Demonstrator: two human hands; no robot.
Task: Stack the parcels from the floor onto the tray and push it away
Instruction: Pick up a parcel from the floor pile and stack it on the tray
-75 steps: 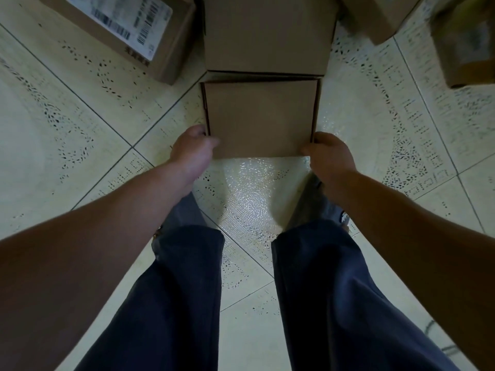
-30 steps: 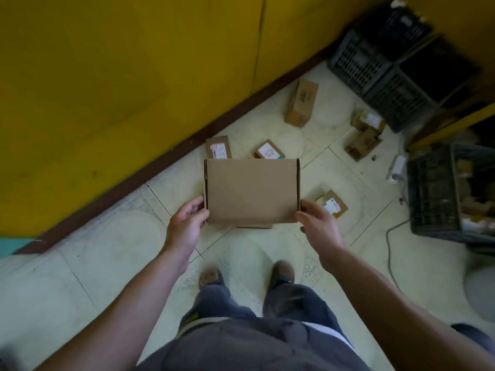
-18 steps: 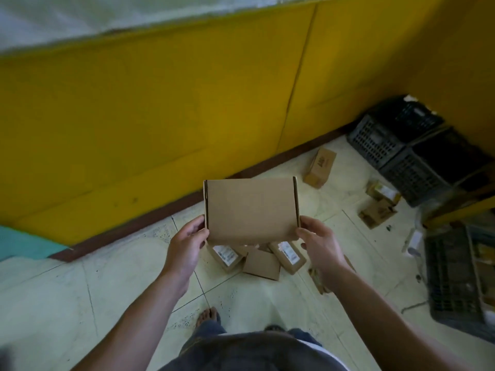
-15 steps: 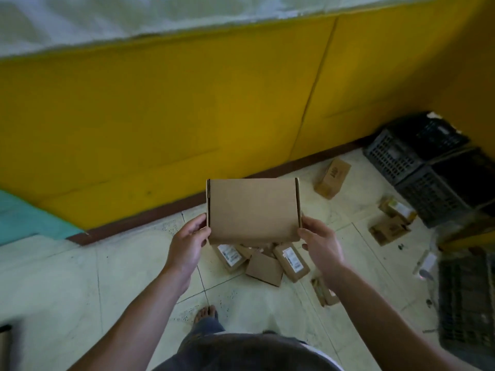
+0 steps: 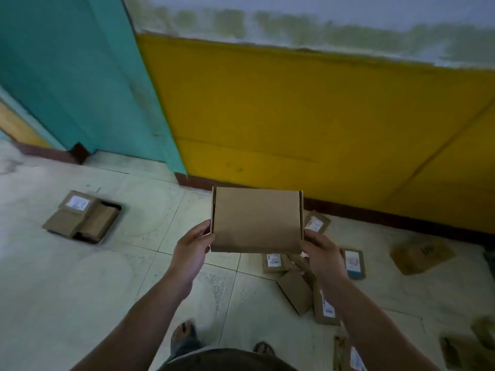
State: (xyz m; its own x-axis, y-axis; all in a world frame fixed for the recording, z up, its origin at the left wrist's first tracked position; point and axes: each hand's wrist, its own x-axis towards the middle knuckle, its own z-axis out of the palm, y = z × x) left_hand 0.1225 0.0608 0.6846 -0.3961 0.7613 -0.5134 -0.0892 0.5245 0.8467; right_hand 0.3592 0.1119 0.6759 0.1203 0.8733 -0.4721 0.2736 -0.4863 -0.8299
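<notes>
I hold a plain brown cardboard parcel in the air at chest height, flat side up. My left hand grips its near left corner and my right hand grips its near right corner. On the floor to the far left lies a dark tray with three parcels stacked on it, one showing a white label. More labelled parcels lie scattered on the tiles below and to the right of my hands.
A yellow wall with a dark red skirting runs behind the parcels, and a teal wall stands at the left. A larger box lies at the right. My feet stand on pale floor tiles.
I lifted the parcel off the floor, stood up and turned left. The crates at the right have left the view, and the teal wall and the tray have come in at the left.
</notes>
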